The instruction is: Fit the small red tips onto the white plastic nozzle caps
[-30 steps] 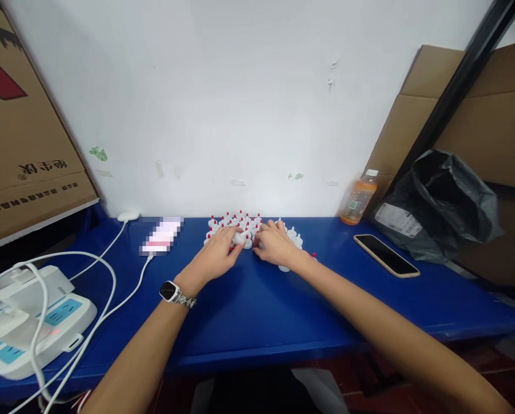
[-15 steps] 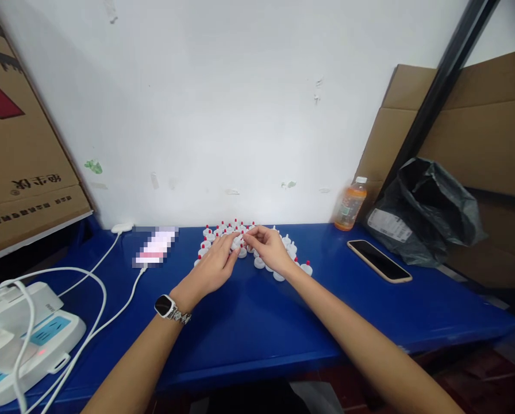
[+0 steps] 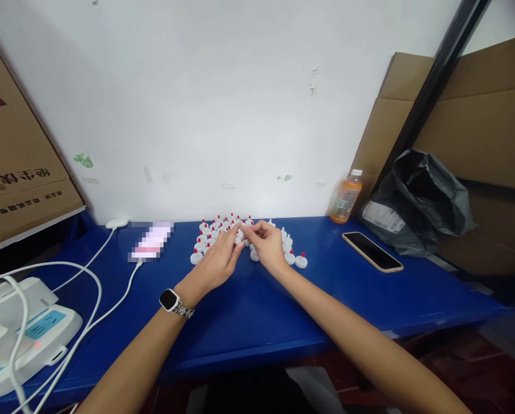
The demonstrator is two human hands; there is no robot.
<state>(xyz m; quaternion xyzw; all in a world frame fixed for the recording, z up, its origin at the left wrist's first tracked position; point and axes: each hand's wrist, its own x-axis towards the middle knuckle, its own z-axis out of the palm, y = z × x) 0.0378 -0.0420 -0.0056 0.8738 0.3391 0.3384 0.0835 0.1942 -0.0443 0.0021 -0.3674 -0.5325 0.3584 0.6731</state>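
We face a white wall (image 3: 223,115), scuffed and flecked with green scraps, rising behind a spread of small white caps (image 3: 215,234). Under the caps runs our blue table (image 3: 240,328), its back edge against the wall; reddish flooring (image 3: 356,398) shows below and nearer us. Well to the right of the caps, brown cardboard (image 3: 477,115) stands behind a black post (image 3: 432,86); well to the left leans a printed carton (image 3: 25,144). A dark plastic bag (image 3: 421,201) slumps right of the caps, while a white power strip (image 3: 54,336) lies left of and nearer us than them. Also to their right are an upright orange-filled bottle (image 3: 346,200) and a phone (image 3: 372,252). Amid the caps our hands meet: the left hand (image 3: 219,260) has its fingers closed around one white cap (image 3: 239,237), and the right hand (image 3: 268,247) pinches at its top, partly hiding it. Many caps carry red tips.
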